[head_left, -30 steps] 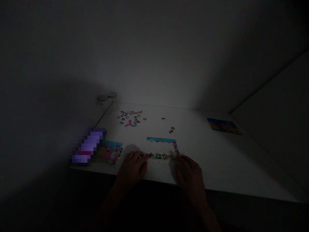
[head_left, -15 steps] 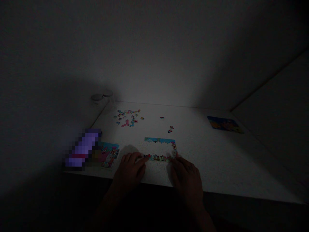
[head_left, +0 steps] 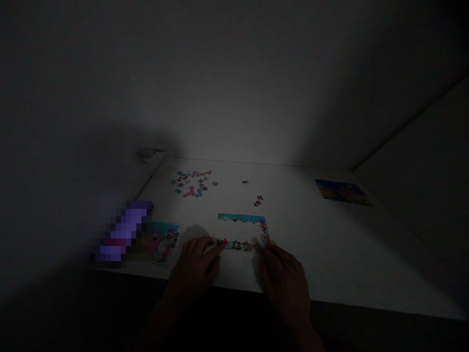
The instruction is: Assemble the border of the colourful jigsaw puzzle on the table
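A partly joined jigsaw puzzle lies on the white table (head_left: 340,254), dimly lit. Its blue top row (head_left: 242,218), a short right side (head_left: 264,228) and a bottom row (head_left: 236,245) form an open frame with bare table inside. My left hand (head_left: 196,264), fingers curled, has its thumb and forefinger at the left end of the bottom row. At the lower right corner, my right hand (head_left: 284,274) presses closed fingers onto the other end. The fingertips' exact hold is hard to see in the dark.
Loose puzzle pieces (head_left: 192,183) are scattered at the back left, with two more (head_left: 258,201) beyond the frame and a single piece (head_left: 245,182) farther back. A picture sheet (head_left: 164,242) and a pixelated purple object (head_left: 126,230) lie left. A dark blue picture card (head_left: 342,191) lies right.
The whole scene sits slightly lower in view, as the camera has tilted a little. Both hands stay at the ends of the bottom row, with barely any movement over the table.
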### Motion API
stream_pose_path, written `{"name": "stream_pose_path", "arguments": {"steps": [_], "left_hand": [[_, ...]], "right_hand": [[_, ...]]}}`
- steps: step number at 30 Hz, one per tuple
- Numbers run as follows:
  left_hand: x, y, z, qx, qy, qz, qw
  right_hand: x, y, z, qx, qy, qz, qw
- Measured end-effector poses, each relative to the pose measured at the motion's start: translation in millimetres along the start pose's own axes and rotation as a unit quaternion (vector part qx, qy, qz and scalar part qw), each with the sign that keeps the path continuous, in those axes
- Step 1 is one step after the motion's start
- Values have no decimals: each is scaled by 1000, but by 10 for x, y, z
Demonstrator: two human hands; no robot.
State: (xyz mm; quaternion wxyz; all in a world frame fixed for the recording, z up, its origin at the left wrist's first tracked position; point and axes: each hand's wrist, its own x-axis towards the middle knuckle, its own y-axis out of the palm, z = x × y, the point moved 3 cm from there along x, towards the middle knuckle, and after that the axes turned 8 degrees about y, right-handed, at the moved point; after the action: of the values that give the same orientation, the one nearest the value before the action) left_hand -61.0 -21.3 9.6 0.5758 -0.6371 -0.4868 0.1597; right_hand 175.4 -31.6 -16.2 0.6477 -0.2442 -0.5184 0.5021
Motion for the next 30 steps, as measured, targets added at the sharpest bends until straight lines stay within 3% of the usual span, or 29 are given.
{"name": "stream_pose_path", "arguments": {"steps": [19,30], "left_hand": [[-51,-6,-4,-15,20,-32,999],[-62,9,16,-13,18,-18,1000]], "right_hand": [[9,3,4,-8,-1,-6,1000],[10,-20,20,-4,-6,-5,1000]]}}
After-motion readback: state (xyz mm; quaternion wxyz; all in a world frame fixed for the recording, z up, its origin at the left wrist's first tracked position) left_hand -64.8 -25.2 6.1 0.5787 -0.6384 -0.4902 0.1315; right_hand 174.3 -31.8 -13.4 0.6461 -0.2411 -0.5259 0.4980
